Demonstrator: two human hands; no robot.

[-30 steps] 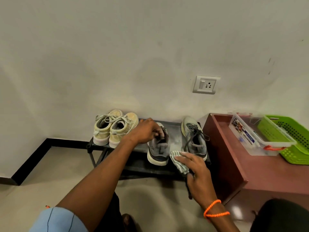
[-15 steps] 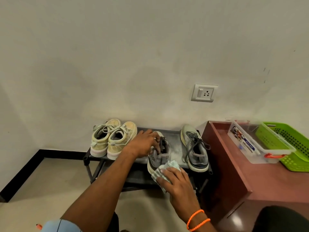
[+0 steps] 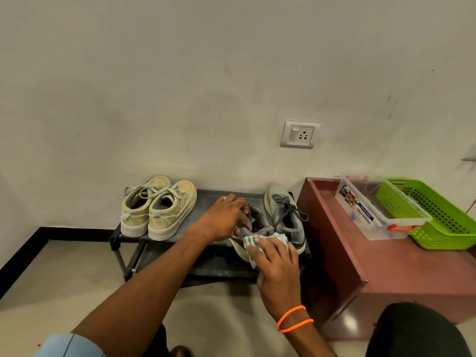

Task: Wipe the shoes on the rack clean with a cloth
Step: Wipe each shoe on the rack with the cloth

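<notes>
Currently left hand grips collar of grey shoe on rack, fingers curled into opening. Right hand presses striped cloth against shoe heel, fingers fairly straight over cloth. Shoe long axis runs toward wall, heel nearest person, so right hand is nearer the wipe area; rest of shoe lies ahead of cloth. Shoe looks dusty grey, pale sole. Matching grey shoe just right; beige pair left, apart.
</notes>
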